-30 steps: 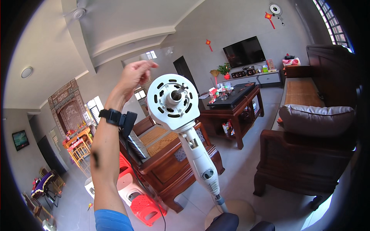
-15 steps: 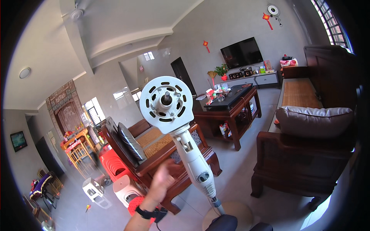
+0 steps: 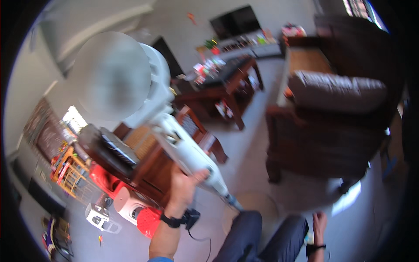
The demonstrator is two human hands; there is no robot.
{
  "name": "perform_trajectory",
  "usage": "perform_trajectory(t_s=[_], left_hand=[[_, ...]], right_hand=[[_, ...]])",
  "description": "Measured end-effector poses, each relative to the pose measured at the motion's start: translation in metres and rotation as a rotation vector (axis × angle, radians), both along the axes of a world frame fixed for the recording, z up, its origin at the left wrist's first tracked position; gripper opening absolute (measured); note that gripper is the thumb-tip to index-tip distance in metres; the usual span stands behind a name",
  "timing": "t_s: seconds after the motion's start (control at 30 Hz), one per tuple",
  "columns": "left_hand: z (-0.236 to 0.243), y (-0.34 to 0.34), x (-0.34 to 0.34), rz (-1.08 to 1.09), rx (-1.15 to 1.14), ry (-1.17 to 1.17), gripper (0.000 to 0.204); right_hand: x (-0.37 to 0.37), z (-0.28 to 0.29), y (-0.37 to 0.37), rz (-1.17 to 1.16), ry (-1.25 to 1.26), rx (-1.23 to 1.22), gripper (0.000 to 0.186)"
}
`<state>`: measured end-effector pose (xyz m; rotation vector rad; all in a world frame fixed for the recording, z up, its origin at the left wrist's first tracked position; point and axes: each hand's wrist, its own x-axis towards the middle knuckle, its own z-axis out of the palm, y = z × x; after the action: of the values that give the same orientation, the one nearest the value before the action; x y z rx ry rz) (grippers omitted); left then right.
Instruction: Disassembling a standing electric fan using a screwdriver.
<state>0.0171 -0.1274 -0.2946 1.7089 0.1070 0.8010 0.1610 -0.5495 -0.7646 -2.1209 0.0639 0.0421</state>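
A white standing fan without blades or cage leans across the middle; its column runs down toward my knees. My left hand is closed around the column's lower part, the thumb lying across it. The slotted motor head is tilted at the top. In front of it a smooth pale round disc is smeared by motion, and I cannot make out what it is. Beside my right knee, my right hand is low with its fingers curled closed. Whatever it may hold is hidden.
A dark wooden armchair stands behind the fan, with red and white plastic stools to its left. A cluttered coffee table is farther back. At right is a large wooden sofa; the fan's round base is near my legs.
The view has shifted and blurred. The fan's head now appears closer and farther left, with the pale disc in front. My left hand has reached the column, and my right hand has come into view.
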Motion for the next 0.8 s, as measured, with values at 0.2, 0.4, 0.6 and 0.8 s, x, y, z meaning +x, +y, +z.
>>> perform_trajectory(t_s=[0.2, 0.4, 0.6, 0.8], left_hand=[[-0.004, 0.015, 0.024, -0.021, -0.044, -0.116, 0.069], [-0.016, 0.035, 0.035, -0.058, -0.018, -0.116, 0.076], [-0.009, 0.065, 0.041, -0.207, -0.091, -0.104, 0.078], [-0.018, 0.087, 0.037, -0.278, -0.097, -0.072, 0.086]], right_hand=[[-0.051, 0.151, 0.075, 0.301, -0.243, -0.207, 0.016], [-0.071, 0.163, 0.064, 0.532, -0.388, -0.527, 0.025], [-0.088, 0.170, 0.042, 0.533, -0.371, -0.526, 0.027], [-0.117, 0.190, 0.038, 0.507, -0.320, -0.571, 0.030]])
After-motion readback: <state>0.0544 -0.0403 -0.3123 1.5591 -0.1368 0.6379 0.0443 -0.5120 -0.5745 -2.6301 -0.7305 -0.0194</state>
